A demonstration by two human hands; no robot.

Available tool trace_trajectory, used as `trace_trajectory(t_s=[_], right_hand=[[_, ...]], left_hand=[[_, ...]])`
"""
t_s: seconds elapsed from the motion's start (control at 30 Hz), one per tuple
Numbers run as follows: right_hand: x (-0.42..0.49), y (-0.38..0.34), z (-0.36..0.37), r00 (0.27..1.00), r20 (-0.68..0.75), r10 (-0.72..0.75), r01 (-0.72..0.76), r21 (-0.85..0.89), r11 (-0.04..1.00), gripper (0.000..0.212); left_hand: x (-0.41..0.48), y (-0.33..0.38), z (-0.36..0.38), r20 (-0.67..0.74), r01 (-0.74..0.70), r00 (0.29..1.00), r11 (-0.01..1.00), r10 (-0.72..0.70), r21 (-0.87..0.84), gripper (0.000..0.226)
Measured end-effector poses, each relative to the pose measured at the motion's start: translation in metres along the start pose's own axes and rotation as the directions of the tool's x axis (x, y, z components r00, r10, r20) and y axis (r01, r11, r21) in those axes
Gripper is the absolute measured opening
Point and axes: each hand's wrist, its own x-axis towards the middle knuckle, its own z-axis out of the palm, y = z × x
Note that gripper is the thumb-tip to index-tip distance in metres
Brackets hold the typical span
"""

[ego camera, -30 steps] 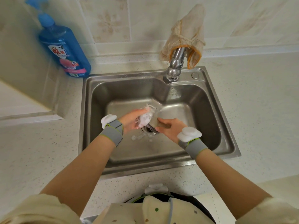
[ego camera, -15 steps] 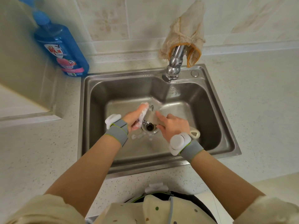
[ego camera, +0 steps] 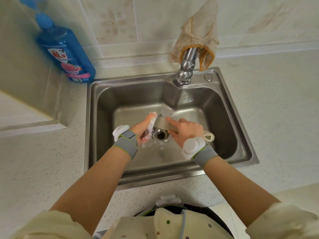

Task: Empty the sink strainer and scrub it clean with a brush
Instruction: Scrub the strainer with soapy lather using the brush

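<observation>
Above the drain, my left hand grips the sink strainer, which is coated in white foam and tilted on edge. My right hand holds a beige brush with the forefinger stretched along it. The brush head lies against the strainer, and the looped handle end sticks out behind my right wrist. The open drain hole sits just below both hands, with blobs of foam on the sink floor beside it. Most of the strainer is hidden by foam and my fingers.
The steel sink is set in a speckled counter. A faucet at the back rim has a beige cloth draped over it. A blue soap bottle stands at the back left corner.
My right hand turned palm down and brought the brush up against the strainer. My left hand lifted the soapy strainer slightly and tilted it on edge.
</observation>
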Motion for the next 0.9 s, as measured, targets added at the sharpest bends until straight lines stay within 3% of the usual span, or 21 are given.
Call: trace_trajectory(t_s=[0.1,0.17,0.23,0.27,0.3,0.33,0.37,0.4,0.47,0.5,0.53,0.6,0.7,0.77,0.83,0.9], right_hand=[[-0.005,-0.005,0.006,0.999,0.041,0.0,-0.001,0.034,0.999,0.049],[-0.004,-0.006,0.006,0.971,0.228,0.078,-0.152,0.328,0.932,0.05],[0.001,-0.006,0.006,0.916,0.391,0.089,-0.358,0.694,0.625,0.048],[0.002,-0.006,0.009,0.891,0.447,0.075,-0.431,0.784,0.447,0.046],[0.004,-0.005,0.011,0.88,0.471,0.065,-0.462,0.816,0.348,0.045],[0.004,-0.003,0.014,0.884,0.462,0.067,-0.456,0.824,0.337,0.045],[0.005,-0.002,0.014,0.9,0.428,0.081,-0.419,0.803,0.424,0.047],[0.005,0.0,0.012,0.929,0.36,0.088,-0.339,0.732,0.591,0.049],[0.007,0.003,0.006,0.98,0.182,0.084,-0.148,0.372,0.916,0.051],[0.006,0.003,0.0,0.994,0.095,0.057,-0.074,0.178,0.981,0.05],[0.006,0.002,-0.004,1.0,0.018,0.016,-0.017,0.046,0.999,0.049],[0.005,0.0,-0.006,0.999,-0.046,-0.03,0.029,-0.027,0.999,0.048],[0.001,0.001,0.0,0.992,0.105,0.071,-0.091,0.195,0.977,0.049],[0.003,0.002,0.005,0.963,0.236,0.131,-0.236,0.497,0.835,0.049],[0.006,0.001,0.007,0.93,0.346,0.126,-0.356,0.756,0.55,0.047],[0.005,-0.002,0.009,0.884,0.462,0.069,-0.453,0.814,0.364,0.04]], left_hand=[[0.001,0.004,0.001,-0.016,-0.023,1.0,0.999,0.022,-0.045,0.056],[-0.001,0.004,0.001,-0.027,-0.036,0.999,0.999,0.035,-0.021,0.059],[-0.002,0.004,-0.001,-0.006,-0.043,0.999,0.999,0.042,-0.028,0.06],[-0.002,0.005,-0.002,0.003,-0.035,0.999,0.999,0.036,-0.032,0.059],[-0.002,0.007,-0.004,0.01,-0.027,1.0,0.999,0.028,-0.031,0.06],[-0.002,0.009,-0.006,0.015,-0.025,1.0,1.0,0.025,-0.018,0.063],[-0.002,0.01,-0.008,0.013,-0.027,1.0,1.0,0.027,-0.001,0.068],[-0.003,0.011,-0.008,0.006,-0.025,1.0,1.0,0.024,0.009,0.072],[-0.005,0.008,-0.006,0.005,-0.008,1.0,1.0,0.008,-0.02,0.066],[-0.006,0.007,-0.004,0.008,0.012,1.0,0.998,-0.012,-0.068,0.059],[-0.008,0.008,-0.001,0.015,0.038,0.999,0.991,-0.036,-0.127,0.053],[-0.008,0.011,0.003,0.03,0.051,0.998,0.977,-0.046,-0.207,0.044],[-0.01,0.016,0.0,0.09,-0.067,0.992,0.968,0.092,-0.243,0.028],[-0.01,0.014,-0.006,0.14,-0.105,0.98,0.967,0.139,-0.23,0.028],[-0.01,0.011,-0.012,0.178,-0.11,0.975,0.984,0.135,-0.142,0.028],[-0.01,0.01,-0.018,0.204,-0.087,0.975,0.996,0.09,-0.023,0.038]])
